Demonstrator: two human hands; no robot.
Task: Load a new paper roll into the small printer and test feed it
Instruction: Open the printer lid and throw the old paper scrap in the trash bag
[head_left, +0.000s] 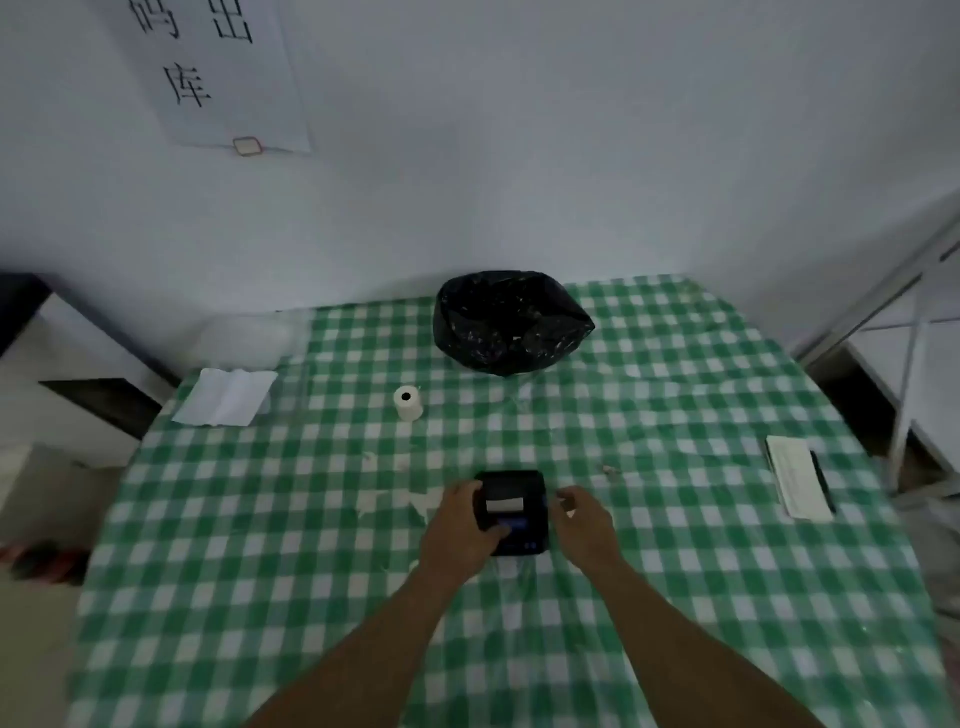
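Note:
A small black printer (519, 493) lies on the green-and-white checked table (675, 415), with a strip of white paper showing at its slot. My left hand (460, 530) grips the printer's left side, thumb lying across its front panel. My right hand (584, 522) hovers just right of the printer, fingers loosely curled and holding nothing; whether it touches the printer is unclear. A white paper roll (408, 403) stands upright farther back, left of centre, apart from both hands.
A black plastic bag (511, 322) sits at the table's far edge. A folded white sheet (226, 397) lies at the back left. A white notepad with a black pen (802, 475) lies at the right. Small paper scraps (379, 499) lie left of the printer.

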